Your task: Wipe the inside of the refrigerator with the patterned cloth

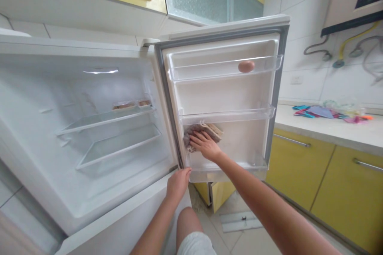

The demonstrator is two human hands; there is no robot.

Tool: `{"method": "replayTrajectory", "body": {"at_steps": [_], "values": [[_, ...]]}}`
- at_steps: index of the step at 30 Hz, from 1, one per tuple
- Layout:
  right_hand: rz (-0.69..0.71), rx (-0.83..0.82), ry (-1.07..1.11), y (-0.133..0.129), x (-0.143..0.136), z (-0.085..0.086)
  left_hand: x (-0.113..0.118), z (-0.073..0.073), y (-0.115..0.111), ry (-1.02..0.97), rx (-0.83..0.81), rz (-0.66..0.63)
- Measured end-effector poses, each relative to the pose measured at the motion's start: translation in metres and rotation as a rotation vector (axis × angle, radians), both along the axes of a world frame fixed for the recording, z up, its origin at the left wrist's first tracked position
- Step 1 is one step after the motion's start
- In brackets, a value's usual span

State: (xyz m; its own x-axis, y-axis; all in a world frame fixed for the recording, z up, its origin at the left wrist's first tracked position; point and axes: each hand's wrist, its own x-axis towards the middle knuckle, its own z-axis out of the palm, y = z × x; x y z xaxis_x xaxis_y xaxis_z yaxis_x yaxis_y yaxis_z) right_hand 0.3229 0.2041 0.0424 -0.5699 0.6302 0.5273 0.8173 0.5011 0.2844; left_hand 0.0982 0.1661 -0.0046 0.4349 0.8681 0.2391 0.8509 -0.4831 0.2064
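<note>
So the cloth (209, 129) is pressed flat to the fridge door (224, 92) right under the right hand's (206, 144) spread, unclenched fingers, long side roughly sideways, while the left hand (178, 184), farther off, is curled by the door's lower corner, grip unclear.

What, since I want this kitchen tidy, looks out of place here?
A pale panel lies on the floor, an odd spot, though where it belongs is unclear. Near it, a yellow cabinet front looks ajar.

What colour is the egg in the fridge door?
The egg is pinkish brown, as the head view shows.
</note>
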Motion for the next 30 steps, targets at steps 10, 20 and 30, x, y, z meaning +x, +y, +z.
{"method": "replayTrajectory", "body": {"at_steps": [10,20,30], "values": [[0.255,-0.25,-0.361,-0.025,0.072,-0.039,-0.003,0.005,-0.003,0.061,0.004,-0.016],[-0.004,-0.015,-0.231,-0.107,0.204,-0.029,-0.002,-0.003,-0.005,0.048,0.011,-0.027],[-0.524,0.203,0.311,-0.099,0.152,-0.024,0.0,-0.005,-0.004,0.044,0.018,-0.011]]}}
